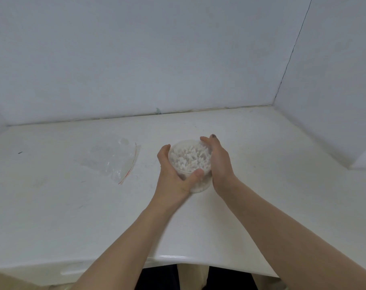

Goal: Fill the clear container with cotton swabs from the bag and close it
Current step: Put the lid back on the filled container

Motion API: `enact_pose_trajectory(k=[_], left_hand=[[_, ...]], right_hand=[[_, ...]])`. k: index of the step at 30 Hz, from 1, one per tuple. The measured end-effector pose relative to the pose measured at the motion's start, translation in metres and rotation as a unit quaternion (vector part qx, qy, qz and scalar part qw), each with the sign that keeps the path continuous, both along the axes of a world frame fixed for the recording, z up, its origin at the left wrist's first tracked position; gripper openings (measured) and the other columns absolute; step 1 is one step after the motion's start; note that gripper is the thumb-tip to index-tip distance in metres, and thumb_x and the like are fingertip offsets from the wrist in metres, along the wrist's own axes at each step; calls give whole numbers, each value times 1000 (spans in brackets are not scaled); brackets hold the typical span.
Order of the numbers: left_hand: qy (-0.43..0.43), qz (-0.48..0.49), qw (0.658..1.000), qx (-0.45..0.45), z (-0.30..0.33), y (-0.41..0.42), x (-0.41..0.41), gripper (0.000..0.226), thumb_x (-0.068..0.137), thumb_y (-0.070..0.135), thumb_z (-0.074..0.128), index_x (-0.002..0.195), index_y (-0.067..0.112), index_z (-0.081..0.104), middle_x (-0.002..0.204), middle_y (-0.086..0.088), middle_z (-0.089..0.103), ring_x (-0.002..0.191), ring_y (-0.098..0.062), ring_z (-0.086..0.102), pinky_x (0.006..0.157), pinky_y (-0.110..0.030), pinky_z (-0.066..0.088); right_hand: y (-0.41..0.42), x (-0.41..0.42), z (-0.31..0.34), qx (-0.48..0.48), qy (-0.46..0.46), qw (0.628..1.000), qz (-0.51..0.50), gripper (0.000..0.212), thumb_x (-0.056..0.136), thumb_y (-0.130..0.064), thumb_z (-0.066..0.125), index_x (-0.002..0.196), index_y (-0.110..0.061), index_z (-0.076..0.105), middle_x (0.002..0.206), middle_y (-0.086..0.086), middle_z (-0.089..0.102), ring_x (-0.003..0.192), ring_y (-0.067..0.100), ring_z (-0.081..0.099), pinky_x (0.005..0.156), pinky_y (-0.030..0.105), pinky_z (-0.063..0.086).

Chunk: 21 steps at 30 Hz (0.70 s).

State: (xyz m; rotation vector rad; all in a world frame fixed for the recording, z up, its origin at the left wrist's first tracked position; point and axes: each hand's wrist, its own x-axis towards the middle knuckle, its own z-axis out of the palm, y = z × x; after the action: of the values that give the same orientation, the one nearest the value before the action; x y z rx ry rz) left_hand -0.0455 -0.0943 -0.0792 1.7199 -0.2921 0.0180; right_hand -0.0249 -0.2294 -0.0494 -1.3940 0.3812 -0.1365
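Hands cupped round container (190,162) at mid surface (261,185), left hand (173,174) gripping its left side with thumb across the near rim, right hand (218,160) curled against its right side, swabs (189,159) filling it, bag (115,162) flat well to the left.

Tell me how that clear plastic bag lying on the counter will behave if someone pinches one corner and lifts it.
The clear bag lies flat and crinkled on the counter, so it would probably droop limply. It looks empty, hence likely very light and apt to slide at a push. It shouldn't roll or tip.
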Motion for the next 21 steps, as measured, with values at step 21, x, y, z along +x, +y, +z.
enact_pose_trajectory(k=[21], left_hand=[[74,96,992,-18,14,5,22,19,105,25,44,123,30,49,112,4,64,107,-18,65,89,-35,52]], right_hand=[[3,6,-6,-80,-25,995,-50,22,94,-40,52,95,-27,71,98,-11,72,100,15,69,99,45,53]])
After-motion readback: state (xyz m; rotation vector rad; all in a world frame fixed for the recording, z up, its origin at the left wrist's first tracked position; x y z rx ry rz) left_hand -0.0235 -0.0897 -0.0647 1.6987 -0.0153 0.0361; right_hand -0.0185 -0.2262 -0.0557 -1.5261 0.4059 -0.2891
